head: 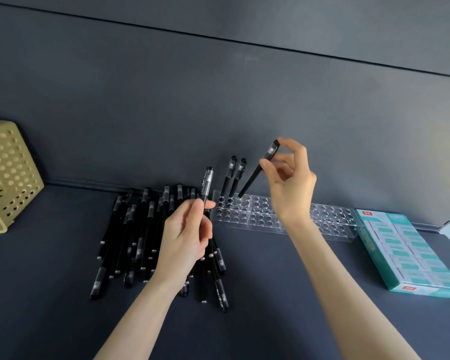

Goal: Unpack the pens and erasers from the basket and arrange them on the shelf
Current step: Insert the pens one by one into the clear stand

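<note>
pen [251,180] | R hand [292,183] pinches cap | tilted, tip down-left at holder [260,216]

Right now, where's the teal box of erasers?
Head view: the teal cardboard box of erasers lies far right on the dark shelf, just right of the clear acrylic pen rack.

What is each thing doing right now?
Left hand, holding the upright pen.
Right hand, pinching the tilted pen, tip at a rack hole.
Pen rack, two pens standing in it.
Pen pile, lying loose on the shelf.
Basket, tipped on its side.
Eraser box, open, lying flat, filled.
</note>
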Tool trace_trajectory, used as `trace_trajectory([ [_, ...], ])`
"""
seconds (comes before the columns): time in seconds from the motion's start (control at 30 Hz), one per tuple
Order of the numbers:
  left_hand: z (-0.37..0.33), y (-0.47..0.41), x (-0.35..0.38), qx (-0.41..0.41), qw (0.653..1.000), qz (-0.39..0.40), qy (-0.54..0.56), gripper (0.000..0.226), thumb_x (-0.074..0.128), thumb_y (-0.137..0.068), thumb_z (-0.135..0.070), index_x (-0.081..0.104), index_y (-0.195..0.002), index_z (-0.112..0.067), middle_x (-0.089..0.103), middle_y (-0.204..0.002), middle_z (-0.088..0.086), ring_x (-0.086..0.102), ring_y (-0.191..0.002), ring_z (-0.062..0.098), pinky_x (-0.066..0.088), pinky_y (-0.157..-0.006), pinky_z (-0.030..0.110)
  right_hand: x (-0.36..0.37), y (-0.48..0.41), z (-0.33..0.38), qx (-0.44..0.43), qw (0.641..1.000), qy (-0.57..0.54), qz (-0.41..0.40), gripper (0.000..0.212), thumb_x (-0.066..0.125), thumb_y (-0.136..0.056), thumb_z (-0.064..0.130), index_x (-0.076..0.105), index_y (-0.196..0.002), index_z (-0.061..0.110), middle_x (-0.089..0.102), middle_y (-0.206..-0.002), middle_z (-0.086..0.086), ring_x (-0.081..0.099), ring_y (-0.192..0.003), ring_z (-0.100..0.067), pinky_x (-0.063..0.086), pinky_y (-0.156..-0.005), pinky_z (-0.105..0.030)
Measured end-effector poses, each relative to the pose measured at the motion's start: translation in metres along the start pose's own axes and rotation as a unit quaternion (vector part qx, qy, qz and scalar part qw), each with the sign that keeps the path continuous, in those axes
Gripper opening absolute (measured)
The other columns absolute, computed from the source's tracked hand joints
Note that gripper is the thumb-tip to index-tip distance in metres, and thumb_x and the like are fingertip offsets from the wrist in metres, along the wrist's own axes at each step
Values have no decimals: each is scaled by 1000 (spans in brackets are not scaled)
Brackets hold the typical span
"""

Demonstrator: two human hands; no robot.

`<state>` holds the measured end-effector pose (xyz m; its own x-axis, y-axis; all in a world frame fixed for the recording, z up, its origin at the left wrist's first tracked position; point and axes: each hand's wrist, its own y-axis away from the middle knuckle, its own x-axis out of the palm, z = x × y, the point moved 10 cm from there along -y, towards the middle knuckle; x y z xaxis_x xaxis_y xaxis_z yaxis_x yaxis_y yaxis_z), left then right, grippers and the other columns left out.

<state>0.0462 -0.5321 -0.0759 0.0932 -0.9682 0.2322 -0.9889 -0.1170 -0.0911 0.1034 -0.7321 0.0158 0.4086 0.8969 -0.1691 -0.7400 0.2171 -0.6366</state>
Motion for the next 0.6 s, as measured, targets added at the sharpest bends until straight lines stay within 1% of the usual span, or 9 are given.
trace_trajectory([
  [0.07,-1,0,0,1,1000,-3,-9,26,44,-99,-33,68,-88,-28,45,-57,3,28,-36,5,22,-36,17,4,0,-3,-12,1000,13,6,39,68,-84,7,53,-116,23,60,-79,17,61,-69,-1,42,-68,-5],
  [0.17,0,-1,-3,-4,1000,-14,-3,26,45,-98,-32,69,-87,-28,44,-56,2,27,-35,5,22,-36,18,14,2,-9,-14,999,34,30,39,68,-84,7,53,-117,22,58,-79,17,61,-70,-4,43,-68,-5],
  [0.27,2,-2,-4,-9,1000,-17,6,26,45,-99,-25,69,-89,-26,44,-59,2,26,-36,5,21,-36,18,24,8,-17,-7,996,57,68,38,67,-85,8,55,-120,19,61,-79,11,60,-72,-4,43,-69,-4],
  [0.4,1,-2,-2,-3,1000,-9,-2,26,46,-98,-20,70,-92,-26,48,-63,4,34,-40,3,28,-39,15,28,16,-19,-17,993,72,87,36,63,-87,5,57,-121,16,66,-82,2,61,-71,-10,45,-71,-8],
  [0.43,0,-2,0,-1,1000,-4,-4,25,46,-99,-20,69,-93,-26,49,-64,4,35,-41,3,28,-39,15,29,17,-19,-19,993,77,91,35,63,-87,4,58,-120,15,67,-81,1,61,-69,-11,46,-70,-10],
  [0.5,-2,-1,3,6,1000,6,-8,22,46,-99,-20,68,-97,-25,50,-65,4,34,-42,4,27,-39,15,30,19,-19,-18,991,90,98,34,62,-88,4,58,-120,15,67,-81,-1,62,-68,-17,49,-71,-19],
  [0.57,-3,0,4,12,1000,12,-19,20,48,-98,-19,67,-101,-22,49,-65,2,32,-43,5,25,-39,14,30,20,-19,-13,990,100,97,34,62,-88,4,58,-120,16,67,-82,1,62,-68,-20,52,-72,-29],
  [0.6,-3,0,5,13,1000,14,-24,19,48,-98,-19,67,-101,-22,49,-66,1,31,-45,5,25,-39,13,29,21,-19,-11,990,102,94,34,62,-88,5,58,-119,17,66,-84,3,62,-69,-19,53,-73,-32],
])
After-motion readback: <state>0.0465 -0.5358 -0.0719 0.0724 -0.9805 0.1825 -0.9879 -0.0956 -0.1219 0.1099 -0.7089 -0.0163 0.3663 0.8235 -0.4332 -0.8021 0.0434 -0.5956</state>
